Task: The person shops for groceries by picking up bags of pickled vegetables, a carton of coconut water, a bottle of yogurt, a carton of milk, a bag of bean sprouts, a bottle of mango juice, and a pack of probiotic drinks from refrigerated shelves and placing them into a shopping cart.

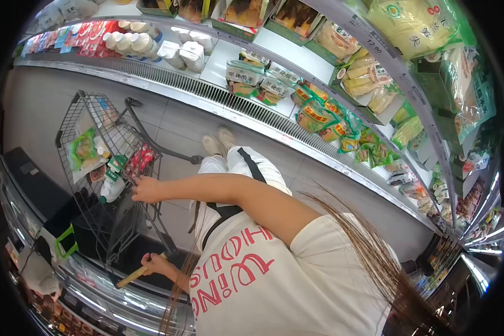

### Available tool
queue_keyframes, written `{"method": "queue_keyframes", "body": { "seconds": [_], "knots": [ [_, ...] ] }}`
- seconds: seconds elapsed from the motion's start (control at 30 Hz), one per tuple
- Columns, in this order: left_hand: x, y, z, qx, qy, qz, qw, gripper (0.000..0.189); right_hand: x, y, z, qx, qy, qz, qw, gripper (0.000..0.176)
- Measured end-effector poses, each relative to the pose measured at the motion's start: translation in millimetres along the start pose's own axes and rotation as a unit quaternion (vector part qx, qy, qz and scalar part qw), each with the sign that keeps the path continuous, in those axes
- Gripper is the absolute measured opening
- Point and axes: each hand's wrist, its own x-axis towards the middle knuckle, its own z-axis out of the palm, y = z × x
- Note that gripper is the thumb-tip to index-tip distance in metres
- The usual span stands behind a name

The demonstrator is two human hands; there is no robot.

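My left hand [155, 265] is closed around the yellowish handle bar [131, 277] of a wire shopping cart [98, 218]. My right hand [147, 189] reaches across to the cart's basket, its fingers curled together at the near side; what they pinch, if anything, is hidden. Beside it in the basket are a red patterned package [142, 159] and a white bottle with a green label [113, 182]. Farther in lie a green bag of produce [84, 147] and a small brownish pack [98, 173].
A refrigerated shelf [207, 84] runs along the far side with white bottles [134, 43], white cartons [191, 56] and green bagged foods [317, 116]. A bright green frame [66, 242] is beside the cart. Another display case [103, 302] and another person [37, 271] are at lower left.
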Motion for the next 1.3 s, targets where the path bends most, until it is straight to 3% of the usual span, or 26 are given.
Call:
{"method": "queue_keyframes", "body": {
  "seconds": [0.07, 0.13, 0.17, 0.2, 0.23, 0.27, 0.3, 0.33, 0.37, 0.4, 0.43, 0.47, 0.5, 0.57, 0.63, 0.8, 0.9, 0.97, 1.03, 1.13, 1.23, 1.3],
  "knots": [
    [-7, 40, -22, 0.078, -0.007, -0.055, 0.995, 0.050, 1, -4, -5, 0.028, 0.041, -0.004, 0.999, 0.043],
    [-84, 173, -46, 0.415, 0.058, 0.033, 0.907, 0.043, -29, 9, -9, 0.111, 0.017, 0.056, 0.992, 0.038],
    [-67, 177, -42, 0.412, 0.124, 0.156, 0.889, 0.042, -36, 17, -17, 0.150, 0.019, 0.073, 0.986, 0.035],
    [-69, 214, -43, 0.301, 0.086, 0.183, 0.932, 0.038, -48, 32, -20, 0.176, 0.058, 0.100, 0.978, 0.033],
    [-58, 231, -31, 0.147, 0.034, 0.299, 0.942, 0.033, -68, 54, -19, 0.201, 0.092, 0.130, 0.967, 0.030],
    [-67, 275, -19, 0.028, -0.058, 0.304, 0.951, 0.031, -90, 76, -17, 0.201, 0.104, 0.194, 0.955, 0.029],
    [-64, 301, 16, -0.114, -0.150, 0.345, 0.919, 0.031, -118, 99, -20, 0.197, 0.120, 0.267, 0.936, 0.028],
    [-64, 331, 61, -0.165, -0.208, 0.426, 0.865, 0.031, -148, 119, -29, 0.179, 0.058, 0.367, 0.911, 0.028],
    [-80, 369, 93, -0.142, -0.255, 0.460, 0.838, 0.031, -182, 150, -12, 0.152, 0.074, 0.400, 0.901, 0.030],
    [-83, 393, 146, -0.154, -0.312, 0.493, 0.798, 0.033, -213, 156, -38, 0.171, 0.050, 0.477, 0.861, 0.025],
    [-87, 415, 209, -0.193, -0.350, 0.513, 0.760, 0.037, -245, 182, -13, 0.153, 0.146, 0.538, 0.816, 0.026],
    [-94, 435, 264, -0.227, -0.411, 0.492, 0.733, 0.041, -270, 197, -15, 0.152, 0.154, 0.594, 0.775, 0.027],
    [-96, 456, 309, -0.221, -0.426, 0.509, 0.714, 0.048, -296, 211, -18, 0.152, 0.159, 0.614, 0.759, 0.031],
    [-105, 491, 368, -0.127, -0.373, 0.556, 0.732, 0.059, -333, 238, -35, 0.148, 0.198, 0.658, 0.711, 0.035],
    [-117, 512, 426, -0.146, -0.417, 0.450, 0.776, 0.067, -364, 271, -41, 0.135, 0.249, 0.628, 0.725, 0.046],
    [-140, 551, 443, -0.144, -0.481, 0.464, 0.730, 0.070, -383, 340, -47, 0.243, 0.306, 0.630, 0.671, 0.066],
    [-147, 554, 456, -0.149, -0.537, 0.436, 0.707, 0.061, -374, 342, -53, 0.351, 0.356, 0.638, 0.585, 0.072],
    [-157, 568, 418, -0.128, -0.645, 0.304, 0.689, 0.054, -370, 335, -52, 0.387, 0.393, 0.630, 0.547, 0.075],
    [-138, 552, 472, -0.132, -0.510, 0.475, 0.705, 0.049, -360, 330, -49, 0.409, 0.418, 0.636, 0.504, 0.077],
    [-142, 540, 454, -0.184, -0.415, 0.459, 0.764, 0.038, -355, 324, -42, 0.380, 0.401, 0.643, 0.529, 0.074],
    [-139, 535, 430, -0.123, -0.471, 0.500, 0.716, 0.021, -356, 306, -64, 0.456, 0.375, 0.617, 0.521, 0.070],
    [-145, 524, 421, -0.167, -0.447, 0.537, 0.695, 0.017, -354, 303, -62, 0.420, 0.359, 0.636, 0.538, 0.067]
  ]
}}
